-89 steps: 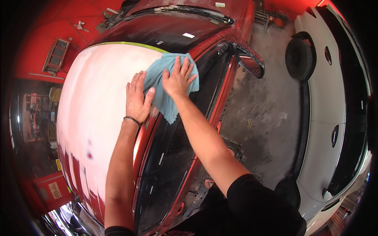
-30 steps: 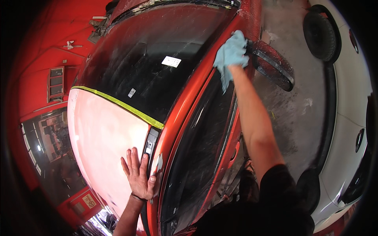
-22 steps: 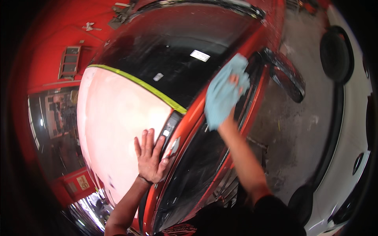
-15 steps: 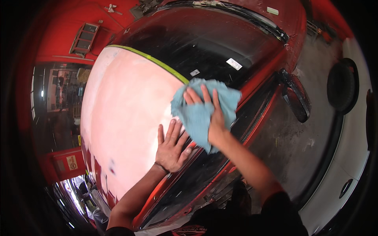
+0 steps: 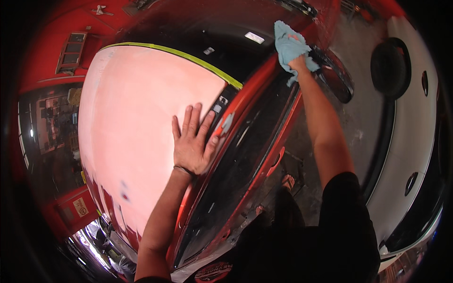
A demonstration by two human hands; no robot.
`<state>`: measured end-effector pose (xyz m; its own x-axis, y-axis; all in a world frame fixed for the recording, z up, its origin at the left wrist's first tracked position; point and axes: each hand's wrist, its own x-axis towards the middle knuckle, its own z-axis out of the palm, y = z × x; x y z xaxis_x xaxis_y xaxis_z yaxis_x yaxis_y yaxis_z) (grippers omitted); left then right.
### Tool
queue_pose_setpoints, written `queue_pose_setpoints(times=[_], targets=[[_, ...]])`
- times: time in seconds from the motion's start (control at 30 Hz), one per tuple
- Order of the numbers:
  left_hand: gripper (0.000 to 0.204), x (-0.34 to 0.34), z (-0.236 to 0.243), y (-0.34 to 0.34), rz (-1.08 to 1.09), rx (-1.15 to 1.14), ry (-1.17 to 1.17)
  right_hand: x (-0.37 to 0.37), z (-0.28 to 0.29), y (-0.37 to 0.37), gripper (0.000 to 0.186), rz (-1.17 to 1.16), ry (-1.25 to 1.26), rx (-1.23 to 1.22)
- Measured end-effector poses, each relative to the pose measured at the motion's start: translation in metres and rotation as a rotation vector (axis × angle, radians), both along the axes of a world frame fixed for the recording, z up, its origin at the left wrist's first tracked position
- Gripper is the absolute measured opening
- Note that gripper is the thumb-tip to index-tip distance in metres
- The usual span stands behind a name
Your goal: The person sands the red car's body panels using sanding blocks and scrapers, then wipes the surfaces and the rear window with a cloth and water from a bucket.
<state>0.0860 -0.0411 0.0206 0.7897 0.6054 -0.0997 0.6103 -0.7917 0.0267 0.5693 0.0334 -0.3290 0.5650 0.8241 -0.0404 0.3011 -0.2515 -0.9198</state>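
Note:
My left hand [image 5: 192, 145] lies flat with spread fingers on the near edge of a car roof [image 5: 130, 101], which has a matte, pale pinkish surface. My right arm stretches far forward, and my right hand [image 5: 297, 62] holds a crumpled light blue cloth [image 5: 287, 43] that covers most of its fingers. That cloth is at the red pillar beside the windshield [image 5: 188, 33], close to the side mirror [image 5: 337, 78]. Along the roof's front edge runs yellow-green masking tape [image 5: 188, 54]. A grey patch [image 5: 228, 122] marks the red side rail by my left thumb.
To the right stands a white car [image 5: 406, 155], with a black round tire-like object [image 5: 390, 67] near it. Below the rail are the red car's dark side windows [image 5: 231, 165]. A framed rack [image 5: 71, 53] is on the red wall at the far left.
My right hand has carried the cloth forward and right, from the roof's front corner to the pillar near the mirror. My left hand stays on the roof; the view has shifted.

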Motion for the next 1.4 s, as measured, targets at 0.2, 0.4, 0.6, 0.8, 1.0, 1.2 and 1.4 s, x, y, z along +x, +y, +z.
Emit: queue_pose_setpoints(times=[0.2, 0.4, 0.6, 0.8, 1.0, 1.2, 1.4], targets=[[0.063, -0.018, 0.005, -0.009, 0.068, -0.017, 0.041, -0.403, 0.118, -0.14, 0.068, -0.29, -0.483, -0.461], [0.063, -0.029, -0.001, -0.014, 0.048, 0.015, 0.012, -0.59, 0.24, -0.269, 0.062, 0.385, -0.245, -0.983], [0.061, -0.033, -0.005, -0.013, 0.023, 0.062, -0.022, -0.34, 0.06, -0.134, 0.052, -0.03, -0.541, -0.382], [0.066, -0.031, -0.015, -0.014, -0.155, 0.133, -0.003, -0.308, 0.068, -0.113, 0.043, -0.157, -0.491, -0.126], [0.062, -0.046, -0.027, -0.01, 0.027, 0.121, -0.22, -0.607, 0.159, -0.283, 0.033, -0.325, -0.44, -0.411], [0.067, -0.117, -0.033, -0.068, -0.084, 0.156, -0.198, -0.82, 0.133, -0.418, 0.025, -0.06, -1.207, -1.709], [0.069, -0.189, -0.01, -0.143, 0.002, 0.164, -0.062, -0.732, 0.086, -0.377, 0.024, 0.548, -1.692, -1.796]])
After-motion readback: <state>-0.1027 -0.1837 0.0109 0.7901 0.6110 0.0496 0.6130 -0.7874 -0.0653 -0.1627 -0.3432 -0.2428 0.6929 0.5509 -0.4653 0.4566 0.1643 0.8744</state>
